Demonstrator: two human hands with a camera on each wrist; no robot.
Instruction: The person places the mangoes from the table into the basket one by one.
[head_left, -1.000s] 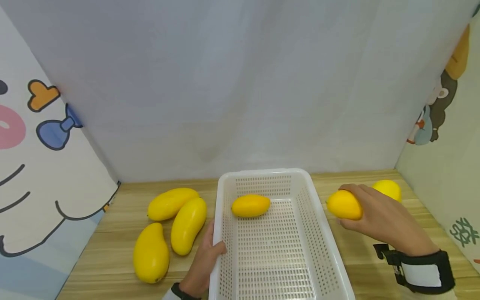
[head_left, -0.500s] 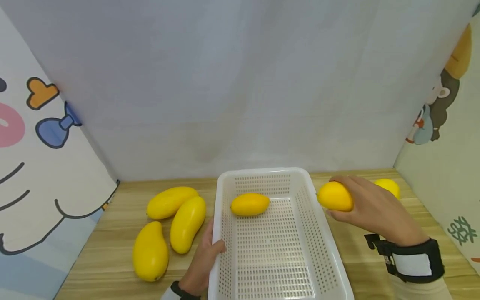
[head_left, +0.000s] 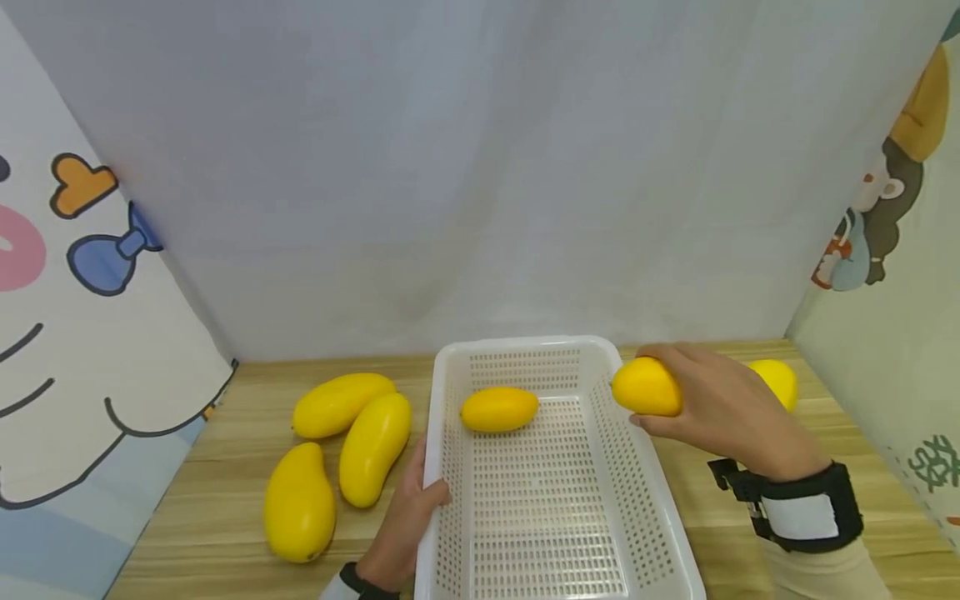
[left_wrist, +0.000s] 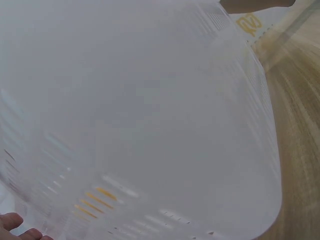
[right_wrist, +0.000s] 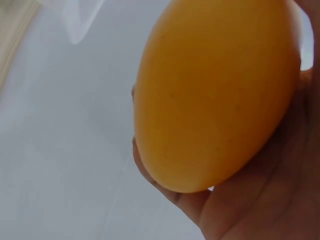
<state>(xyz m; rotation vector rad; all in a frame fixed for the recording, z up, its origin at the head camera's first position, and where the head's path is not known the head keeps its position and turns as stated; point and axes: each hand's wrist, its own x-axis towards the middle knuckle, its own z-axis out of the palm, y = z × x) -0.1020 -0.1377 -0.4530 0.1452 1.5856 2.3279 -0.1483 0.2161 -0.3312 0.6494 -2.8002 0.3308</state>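
My right hand (head_left: 712, 404) grips a yellow-orange mango (head_left: 649, 387) over the right rim of a white perforated plastic basket (head_left: 543, 483). In the right wrist view the mango (right_wrist: 215, 95) fills much of the picture, fingers curled behind it. My left hand (head_left: 412, 508) holds the basket's left side, its thumb over the rim. Only a few of its fingertips (left_wrist: 11, 221) show in the left wrist view, beside the basket wall (left_wrist: 150, 125). Inside the basket, toward the back left, lies another yellow-orange mango (head_left: 499, 409).
Left of the basket, two yellow mangoes (head_left: 343, 405) (head_left: 375, 450) lie close together, with a third mango (head_left: 300, 502) nearer the front. Partly hidden behind my right hand is one more yellow fruit (head_left: 778, 381). A pale backdrop (head_left: 480, 183) rises behind the wooden table (head_left: 202, 500).
My right hand has moved left with the mango, from beside the basket to over its right rim. The left hand and the basket have stayed in place.
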